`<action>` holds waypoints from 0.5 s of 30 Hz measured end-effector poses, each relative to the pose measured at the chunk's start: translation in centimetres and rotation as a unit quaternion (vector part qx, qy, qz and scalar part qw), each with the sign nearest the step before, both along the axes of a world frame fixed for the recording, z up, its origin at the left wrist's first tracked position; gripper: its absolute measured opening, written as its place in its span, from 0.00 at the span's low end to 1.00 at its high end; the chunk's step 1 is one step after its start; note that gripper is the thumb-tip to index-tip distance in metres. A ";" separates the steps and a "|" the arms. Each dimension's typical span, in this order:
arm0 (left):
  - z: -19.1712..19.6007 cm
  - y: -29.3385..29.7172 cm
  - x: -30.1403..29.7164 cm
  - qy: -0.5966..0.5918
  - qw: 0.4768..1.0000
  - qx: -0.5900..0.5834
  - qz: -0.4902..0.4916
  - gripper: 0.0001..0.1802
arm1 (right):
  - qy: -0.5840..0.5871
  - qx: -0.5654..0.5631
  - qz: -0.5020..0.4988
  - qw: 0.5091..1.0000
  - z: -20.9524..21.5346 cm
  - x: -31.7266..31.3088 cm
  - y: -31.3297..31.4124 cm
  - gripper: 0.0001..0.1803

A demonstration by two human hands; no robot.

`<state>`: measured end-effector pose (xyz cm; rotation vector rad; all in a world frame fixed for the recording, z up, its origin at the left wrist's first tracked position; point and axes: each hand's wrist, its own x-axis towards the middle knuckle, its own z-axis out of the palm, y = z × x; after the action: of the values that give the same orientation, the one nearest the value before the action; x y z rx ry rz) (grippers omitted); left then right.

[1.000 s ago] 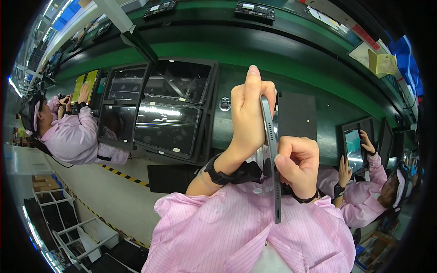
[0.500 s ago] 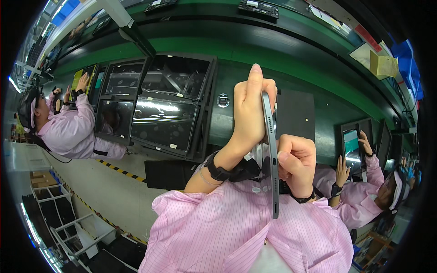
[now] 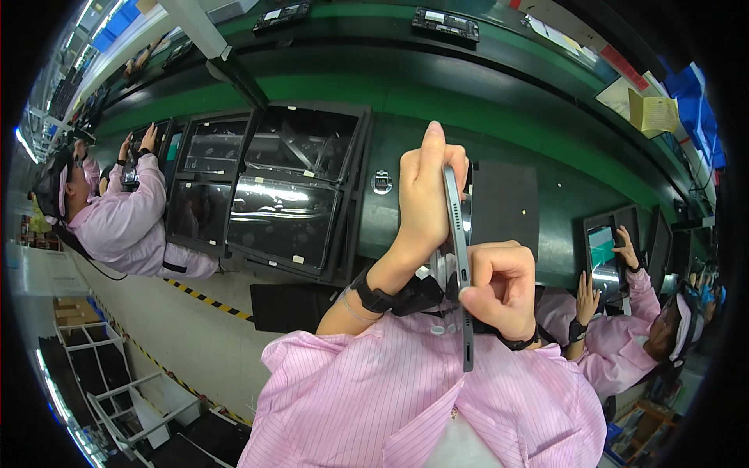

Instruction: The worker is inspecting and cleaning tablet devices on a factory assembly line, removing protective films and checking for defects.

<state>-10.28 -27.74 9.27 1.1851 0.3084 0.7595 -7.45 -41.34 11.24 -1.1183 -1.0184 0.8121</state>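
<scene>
A thin grey tablet (image 3: 456, 226) stands edge-on in front of my chest, so its narrow side with speaker holes and a port faces up. My left hand (image 3: 425, 199) is closed round its upper part, the thumb pointing away from me. At the lower half, my right hand (image 3: 503, 288) has its fingers curled, and its thumb presses on the tablet's narrow edge. Both faces of the tablet are mostly turned out of sight. Black bands circle my wrists.
To the left, black trays (image 3: 343, 226) hold several film-covered screens. A dark mat (image 3: 505, 203) lies on the green bench (image 3: 558, 242), and a small round clear item (image 3: 381, 182) sits left of my hand. Circuit units (image 3: 445, 24) stand further back. Co-workers (image 3: 121, 218) sit at both sides.
My right thumb has moved from beside the tablet onto its narrow edge. The tablet has tilted slightly, its far end shifting left. The co-worker at left has moved their hands.
</scene>
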 end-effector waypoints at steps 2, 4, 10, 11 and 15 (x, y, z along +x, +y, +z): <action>0.0 0.0 0.1 -0.008 1.000 0.008 0.000 0.36 | -0.031 0.004 0.001 1.000 0.2 0.2 -0.1 0.21; 0.4 -0.3 -0.1 -0.012 1.000 0.009 -0.005 0.36 | -0.059 0.016 0.001 0.998 0.4 0.2 -0.1 0.23; 1.4 -1.1 -0.6 -0.029 0.999 0.012 -0.019 0.36 | -0.041 0.051 0.026 0.997 0.6 0.4 -0.4 0.20; 1.5 -1.2 -0.6 -0.026 0.999 0.019 -0.019 0.36 | -0.040 0.050 0.024 0.998 0.5 0.5 -0.5 0.20; 1.5 -1.1 -0.7 -0.015 0.999 0.023 -0.017 0.36 | -0.033 0.064 0.017 0.997 0.3 0.3 -0.3 0.17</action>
<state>-10.98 -28.82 10.80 1.2176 0.2464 0.7581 -7.15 -41.62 11.58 -1.0266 -1.1308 0.7313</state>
